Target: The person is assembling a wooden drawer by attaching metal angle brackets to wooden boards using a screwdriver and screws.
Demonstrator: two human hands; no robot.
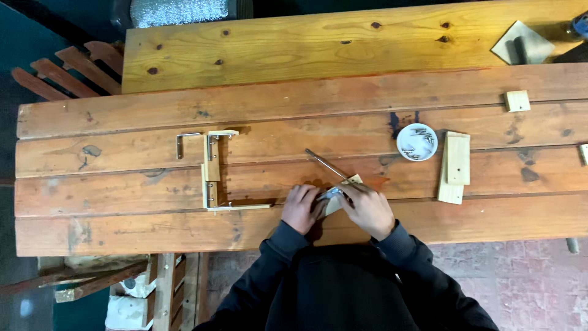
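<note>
Head view: we've got both hands low-centre on the plank worktop (110,202), sleeves dark.

Left hand (301,208) sits on the near end of a small pale wood block (343,195), fingers curled down over it, pinning it to the worktop. Looks closed on the block, along with a small metal bracket (331,194) at its edge; we can't tell exactly how the bracket sits, it's mostly covered.

Right hand (369,210) is closed around the handle of a screwdriver (326,164). The shaft runs up and to the left from the hands, tip lying over the next plank up. Handle itself hidden in the fist.

The block lies tilted, between the two hands, on the second plank from the near edge.

Left of the hands: a thin wood frame assembly (214,178) with metal brackets on it, flat on the worktop, well apart from the hands. One loose U-shaped bracket (184,144) just beside its upper left corner.

Right and up: small white dish of screws (417,141), and just beside it two stacked wood offcuts (454,167). Small wood cube (517,100) further up right. A trowel-like metal plate (520,43) lies at the far right corner on the paler board.
</note>
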